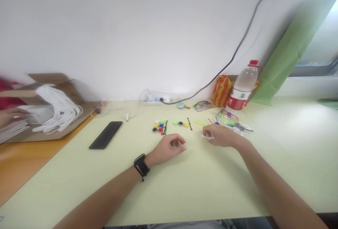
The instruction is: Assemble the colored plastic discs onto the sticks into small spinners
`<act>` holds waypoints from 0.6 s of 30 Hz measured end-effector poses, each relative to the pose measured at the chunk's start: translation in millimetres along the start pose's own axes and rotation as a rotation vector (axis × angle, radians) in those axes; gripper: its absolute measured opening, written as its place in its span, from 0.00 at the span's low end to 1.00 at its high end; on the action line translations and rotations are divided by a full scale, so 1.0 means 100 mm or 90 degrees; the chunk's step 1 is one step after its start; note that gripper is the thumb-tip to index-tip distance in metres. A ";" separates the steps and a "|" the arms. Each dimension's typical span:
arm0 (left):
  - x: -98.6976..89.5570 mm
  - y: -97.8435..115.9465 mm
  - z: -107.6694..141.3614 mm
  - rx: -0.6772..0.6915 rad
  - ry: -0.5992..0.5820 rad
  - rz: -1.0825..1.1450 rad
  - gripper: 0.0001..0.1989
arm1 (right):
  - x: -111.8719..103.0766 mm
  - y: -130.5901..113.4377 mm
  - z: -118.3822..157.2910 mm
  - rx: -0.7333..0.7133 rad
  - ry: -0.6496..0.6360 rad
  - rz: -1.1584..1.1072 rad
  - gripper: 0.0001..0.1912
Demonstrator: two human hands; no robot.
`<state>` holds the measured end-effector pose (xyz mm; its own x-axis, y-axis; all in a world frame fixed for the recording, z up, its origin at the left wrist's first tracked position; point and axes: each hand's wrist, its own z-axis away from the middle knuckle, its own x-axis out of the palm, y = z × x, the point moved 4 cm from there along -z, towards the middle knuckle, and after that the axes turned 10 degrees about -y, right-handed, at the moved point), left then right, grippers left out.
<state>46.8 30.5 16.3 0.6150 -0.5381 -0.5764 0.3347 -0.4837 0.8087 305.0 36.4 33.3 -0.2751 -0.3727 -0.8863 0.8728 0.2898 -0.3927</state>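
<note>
My left hand (169, 148) rests on the table with fingers loosely curled, thumb apart and nothing between them. A black watch (142, 165) is on that wrist. My right hand (218, 136) is closed on a small white plastic stick (207, 137), partly hidden by the fingers. Beyond my left hand lie small round discs, among them a yellow disc (156, 125) and a black disc (154, 130), beside a bundle of thin coloured sticks (165, 127). Between the hands, farther back, are another yellow disc (186, 124) and a black stick (189, 123).
Bagged coloured pieces (232, 119) lie beyond my right hand, before a large bottle (241, 88) and a red-yellow bag (221, 91). A black phone (106, 135) lies left. A power strip (154, 98) stands by the wall. Another person's hand (12, 116) reaches into a cardboard box (74, 97).
</note>
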 end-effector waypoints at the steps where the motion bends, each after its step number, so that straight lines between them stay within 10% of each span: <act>1: 0.00 0.00 0.00 -0.001 0.000 0.000 0.12 | -0.01 0.03 0.00 0.024 0.011 0.024 0.15; 10: 0.02 -0.05 -0.01 -0.003 -0.010 -0.011 0.11 | -0.06 0.19 -0.09 0.168 0.106 0.215 0.20; 18: 0.02 -0.02 -0.01 0.000 -0.012 -0.008 0.08 | 0.28 -0.24 -0.27 -0.004 0.186 0.137 0.16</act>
<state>48.1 31.2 13.2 0.5969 -0.5457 -0.5881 0.3416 -0.4905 0.8017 265.3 42.3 11.7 -0.1900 -0.0354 -0.9811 0.9208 0.3402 -0.1906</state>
